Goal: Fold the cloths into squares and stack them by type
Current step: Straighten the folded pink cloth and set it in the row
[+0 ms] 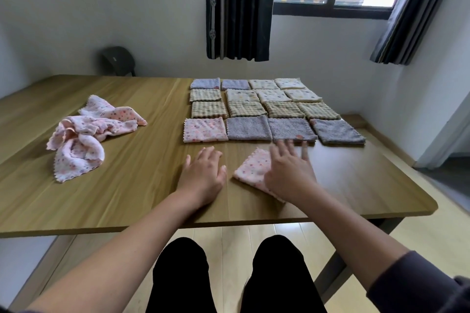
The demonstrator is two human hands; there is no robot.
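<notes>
A folded pink dotted cloth lies askew near the front of the wooden table. My right hand lies flat on its right part, fingers spread and blurred. My left hand rests open on bare wood just left of it. Beyond them sits a grid of folded squares: one pink square, grey squares, checked squares and cream dotted squares. A heap of unfolded pink dotted cloths lies at the left.
The table's right edge and rounded front corner are close to the grid. A dark chair back stands behind the table at the far left. Curtains and a window fill the wall behind. My knees show under the front edge.
</notes>
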